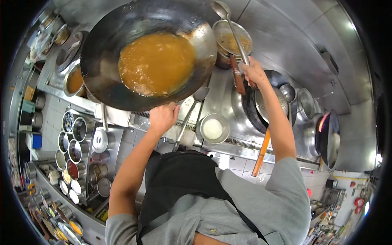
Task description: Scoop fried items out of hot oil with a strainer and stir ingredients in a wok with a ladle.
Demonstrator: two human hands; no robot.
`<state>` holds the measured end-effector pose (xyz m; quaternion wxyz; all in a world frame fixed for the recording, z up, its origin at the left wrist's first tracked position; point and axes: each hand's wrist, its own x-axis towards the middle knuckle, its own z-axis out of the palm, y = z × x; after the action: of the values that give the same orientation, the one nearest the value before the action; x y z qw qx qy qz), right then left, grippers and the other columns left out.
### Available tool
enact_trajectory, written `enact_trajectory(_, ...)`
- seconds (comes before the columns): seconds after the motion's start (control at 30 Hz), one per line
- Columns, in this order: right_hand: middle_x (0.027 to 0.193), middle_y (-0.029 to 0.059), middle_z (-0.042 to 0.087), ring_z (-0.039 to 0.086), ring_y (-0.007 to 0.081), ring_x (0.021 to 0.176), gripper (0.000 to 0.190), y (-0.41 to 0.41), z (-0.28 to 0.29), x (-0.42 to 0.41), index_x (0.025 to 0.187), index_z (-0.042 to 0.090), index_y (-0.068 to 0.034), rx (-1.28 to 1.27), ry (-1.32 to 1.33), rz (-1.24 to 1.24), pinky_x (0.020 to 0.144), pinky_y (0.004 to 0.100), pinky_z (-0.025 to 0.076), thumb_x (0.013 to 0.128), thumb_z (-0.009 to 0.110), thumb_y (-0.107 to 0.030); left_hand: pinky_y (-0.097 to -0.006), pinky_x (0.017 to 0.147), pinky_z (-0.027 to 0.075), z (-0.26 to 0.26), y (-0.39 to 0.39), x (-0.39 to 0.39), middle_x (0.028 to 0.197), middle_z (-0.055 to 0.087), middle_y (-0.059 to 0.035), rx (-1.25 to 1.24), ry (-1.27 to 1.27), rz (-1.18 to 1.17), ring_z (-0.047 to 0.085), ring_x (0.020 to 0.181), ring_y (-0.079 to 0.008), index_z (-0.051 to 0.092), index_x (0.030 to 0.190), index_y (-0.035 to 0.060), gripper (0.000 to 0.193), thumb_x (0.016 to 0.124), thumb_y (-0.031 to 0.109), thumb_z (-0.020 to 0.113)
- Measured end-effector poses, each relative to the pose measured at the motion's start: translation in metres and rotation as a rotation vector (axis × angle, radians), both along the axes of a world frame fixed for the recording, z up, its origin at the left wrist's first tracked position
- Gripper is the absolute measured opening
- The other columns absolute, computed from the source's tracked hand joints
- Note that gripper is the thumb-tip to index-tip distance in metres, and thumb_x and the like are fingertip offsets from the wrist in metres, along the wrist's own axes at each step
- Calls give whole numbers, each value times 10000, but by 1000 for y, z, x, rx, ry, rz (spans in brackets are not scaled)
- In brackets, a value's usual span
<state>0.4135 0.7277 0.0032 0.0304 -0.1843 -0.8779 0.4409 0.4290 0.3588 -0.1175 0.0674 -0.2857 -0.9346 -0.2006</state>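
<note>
My left hand [163, 118] grips the near rim of a large dark wok [102, 72]; any handle there is hidden by the fingers. A pool of orange-brown liquid [157, 62] with bubbles along its edge lies in the wok. My right hand [254, 73] holds the long metal handle of a ladle [221, 9], whose bowl points away from me at the top. Below that bowl, a round mesh strainer [234, 41] rests over a pot, with orange-brown liquid showing through it. The strainer's wooden handle [236, 73] points towards me, left of my right hand.
A metal bowl with white contents [212, 128] stands on the steel counter [214, 101], beside a long-handled ladle [187, 118]. Under my right forearm, a perforated skimmer [283, 105] rests on stacked woks. Several seasoning containers [75, 150] stand at left. Another wok [330, 139] leans at right.
</note>
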Motion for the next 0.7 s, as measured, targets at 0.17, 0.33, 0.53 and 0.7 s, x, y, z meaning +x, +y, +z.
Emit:
enact_trajectory(0.17,628,-37,454,438,78,420,214,-46,-32,-14,1059,509,-80,-369,-167,39,335,246,349,899,602,-188,-485,508,485,3,8,-2,601,616,-162,7,-20,-35,626,561,-371,575,738,88,366,950,383,532)
enact_trajectory(0.33,601,-59,424,416,53,414,123,-113,-120,-21,995,515,-67,-695,-248,119,343,245,335,899,565,-126,-489,514,486,1,3,-3,599,614,-161,-9,-20,-36,629,569,-370,567,728,88,375,958,381,521)
enact_trajectory(0.53,598,-88,410,424,26,400,102,-120,-105,-24,965,507,1,-2141,-369,223,376,223,352,916,437,-54,-478,495,494,-1,3,-3,592,622,-158,-11,-3,-34,632,544,-365,586,736,92,356,946,377,542)
enact_trajectory(0.7,571,-89,427,433,16,380,75,-119,-47,-7,856,477,-18,-2168,-280,193,361,216,370,905,425,-41,-487,516,487,-1,2,-2,612,621,-166,-21,-35,-14,634,578,-369,581,739,90,371,956,385,523)
